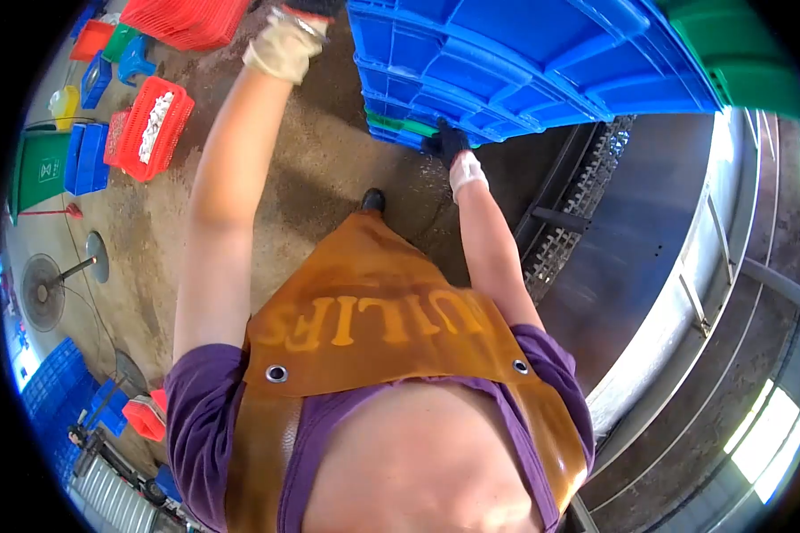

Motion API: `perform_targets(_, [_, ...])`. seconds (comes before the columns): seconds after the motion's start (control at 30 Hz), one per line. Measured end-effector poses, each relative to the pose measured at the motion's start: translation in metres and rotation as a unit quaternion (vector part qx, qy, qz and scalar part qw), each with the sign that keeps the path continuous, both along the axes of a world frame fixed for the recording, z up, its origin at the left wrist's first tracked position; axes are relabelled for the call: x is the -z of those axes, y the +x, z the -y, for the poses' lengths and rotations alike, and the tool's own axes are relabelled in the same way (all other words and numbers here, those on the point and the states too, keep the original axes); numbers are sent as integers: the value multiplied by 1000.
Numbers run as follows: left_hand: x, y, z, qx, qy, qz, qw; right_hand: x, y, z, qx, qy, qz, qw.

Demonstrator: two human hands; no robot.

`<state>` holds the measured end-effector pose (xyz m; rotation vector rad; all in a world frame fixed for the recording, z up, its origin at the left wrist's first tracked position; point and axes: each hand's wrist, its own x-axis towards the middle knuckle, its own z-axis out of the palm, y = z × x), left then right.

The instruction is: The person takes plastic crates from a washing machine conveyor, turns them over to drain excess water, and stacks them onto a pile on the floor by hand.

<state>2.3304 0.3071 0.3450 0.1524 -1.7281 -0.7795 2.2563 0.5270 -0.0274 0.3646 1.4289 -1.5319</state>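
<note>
My left hand [309,9] is at the top edge, in a dark glove with a cream cuff. A thin shiny metal piece [300,23] shows by its wrist; its kind is unclear, and the fingers are mostly cut off. To the right, a tall stack of blue crates [489,53] leans across the view, with a green layer [387,121] low in it. My right hand [451,142], in a black glove with a white cuff, grips the edge of a blue crate near the bottom of that stack. An orange-brown apron [373,311] covers my front.
A red basket of white pieces [156,124] sits on the wet floor at left, near blue bins [87,160] and stacked red baskets [187,19]. A standing fan [44,289] is farther left. On my right runs a metal trough [640,240] beside a chain conveyor [564,231].
</note>
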Motion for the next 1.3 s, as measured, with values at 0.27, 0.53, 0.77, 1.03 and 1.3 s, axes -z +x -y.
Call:
perform_targets(0.27, [98,-5,30,110,325,-37,939,98,-32,19,-132,51,-307,941])
perform_targets(0.53, [91,-139,125,92,143,-29,985,-4,-153,101,-425,218,-614,628])
perform_targets(0.77, [141,-295,330,31,-42,43,998,66,-294,246,-285,332,-593,676])
perform_targets(1.03, [118,-371,424,-342,-278,123,889,51,-421,393,-66,265,-359,893])
perform_targets(1.3, [147,-380,466,-250,-279,90,923,89,-380,408,-58,262,-326,907])
